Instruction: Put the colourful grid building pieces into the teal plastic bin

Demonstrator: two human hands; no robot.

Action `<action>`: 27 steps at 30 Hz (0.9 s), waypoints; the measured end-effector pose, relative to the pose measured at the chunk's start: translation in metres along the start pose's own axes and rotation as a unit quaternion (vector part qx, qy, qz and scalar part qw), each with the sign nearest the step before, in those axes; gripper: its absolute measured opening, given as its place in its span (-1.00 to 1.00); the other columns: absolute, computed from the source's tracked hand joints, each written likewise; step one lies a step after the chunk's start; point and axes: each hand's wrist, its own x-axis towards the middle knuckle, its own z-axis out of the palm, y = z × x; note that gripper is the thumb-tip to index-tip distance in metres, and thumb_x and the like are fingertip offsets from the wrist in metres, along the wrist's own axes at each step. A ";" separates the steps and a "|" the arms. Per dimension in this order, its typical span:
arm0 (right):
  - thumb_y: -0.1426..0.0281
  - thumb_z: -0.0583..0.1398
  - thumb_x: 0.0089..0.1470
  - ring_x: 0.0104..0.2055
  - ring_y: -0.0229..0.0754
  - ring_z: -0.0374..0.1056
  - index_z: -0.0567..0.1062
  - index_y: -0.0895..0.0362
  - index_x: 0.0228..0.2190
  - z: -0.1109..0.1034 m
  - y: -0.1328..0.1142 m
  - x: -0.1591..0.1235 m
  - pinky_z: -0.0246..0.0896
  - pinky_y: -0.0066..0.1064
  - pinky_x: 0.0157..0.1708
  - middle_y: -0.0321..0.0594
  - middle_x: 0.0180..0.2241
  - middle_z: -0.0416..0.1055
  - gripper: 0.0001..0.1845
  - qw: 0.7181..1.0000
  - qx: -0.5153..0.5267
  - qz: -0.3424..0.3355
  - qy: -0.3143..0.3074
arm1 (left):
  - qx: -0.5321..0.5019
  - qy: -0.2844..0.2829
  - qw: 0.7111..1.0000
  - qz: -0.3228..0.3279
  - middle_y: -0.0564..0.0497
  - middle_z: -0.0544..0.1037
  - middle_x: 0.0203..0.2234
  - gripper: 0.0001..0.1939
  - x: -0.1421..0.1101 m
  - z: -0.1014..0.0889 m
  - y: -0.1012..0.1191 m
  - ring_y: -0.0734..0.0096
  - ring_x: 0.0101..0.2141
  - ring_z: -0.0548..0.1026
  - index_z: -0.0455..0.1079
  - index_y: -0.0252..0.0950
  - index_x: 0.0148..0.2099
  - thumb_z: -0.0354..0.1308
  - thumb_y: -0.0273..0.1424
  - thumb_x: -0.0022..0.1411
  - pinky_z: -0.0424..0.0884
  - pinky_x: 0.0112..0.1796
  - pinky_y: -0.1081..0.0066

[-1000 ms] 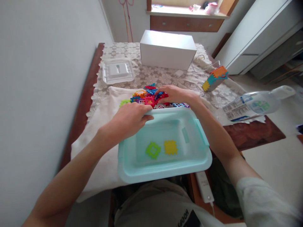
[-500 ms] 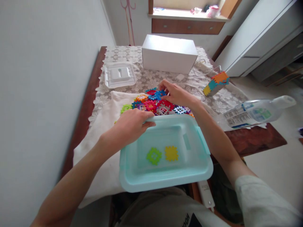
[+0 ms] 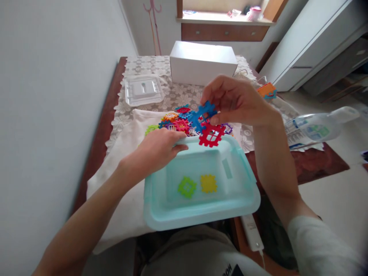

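Observation:
My left hand (image 3: 161,149) grips the far rim of a pale turquoise plastic bin (image 3: 161,218), thumb on the inner side. In the bin lie a lime green interlocking piece (image 3: 187,187) and a yellow one (image 3: 208,183). Above the far rim, my right hand (image 3: 232,100) pinches a blue interlocking piece (image 3: 198,118). A red window-frame piece (image 3: 212,135) hangs just below it and appears joined to it. Behind the bin, a heap of mixed-colour pieces (image 3: 171,117) lies on a white cloth (image 3: 115,184), partly hidden by my hands.
A clear plastic lid (image 3: 143,90) and a white box (image 3: 202,63) stand farther back on the lace tablecloth. To the right are a clear pump bottle (image 3: 313,128) and an orange-and-blue block build (image 3: 267,91). A power strip (image 3: 252,232) shows below the bin.
My right hand has risen from the heap and come nearer, bringing the blue piece and the red piece above the bin's far rim. The left hand stays on the rim.

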 end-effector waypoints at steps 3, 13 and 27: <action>0.21 0.45 0.35 -0.17 -0.24 0.49 0.63 0.18 -0.02 0.007 -0.008 0.001 0.44 -0.40 -0.13 -0.20 -0.15 0.61 -0.67 0.992 -0.058 0.009 -0.113 | 0.005 -0.003 1.000 0.000 -0.11 0.80 -0.19 -0.77 0.000 0.000 0.000 -0.04 -0.13 0.74 0.70 -0.16 -0.04 0.26 -0.20 0.52 0.43 -0.20 0.28; 0.14 0.39 0.31 0.44 0.16 0.35 0.55 0.03 0.32 0.009 0.079 0.008 0.33 -0.08 0.40 -0.04 0.40 0.48 -0.38 0.909 -0.364 0.170 -0.109 | 0.007 -0.010 1.000 0.001 -0.11 0.81 -0.09 -0.72 0.002 0.002 0.000 -0.06 -0.10 0.73 0.71 -0.14 0.08 0.25 -0.16 0.55 0.43 -0.17 0.22; 0.56 0.32 0.14 -0.23 -0.22 0.33 0.54 0.09 -0.17 0.003 0.078 0.019 0.25 -0.35 -0.18 -0.28 -0.21 0.54 -0.78 0.936 -0.296 0.162 -0.095 | 0.015 -0.005 1.000 0.008 -0.12 0.80 -0.15 -0.73 0.001 0.002 0.001 0.00 -0.17 0.71 0.69 -0.16 -0.01 0.22 -0.16 0.54 0.38 -0.22 0.26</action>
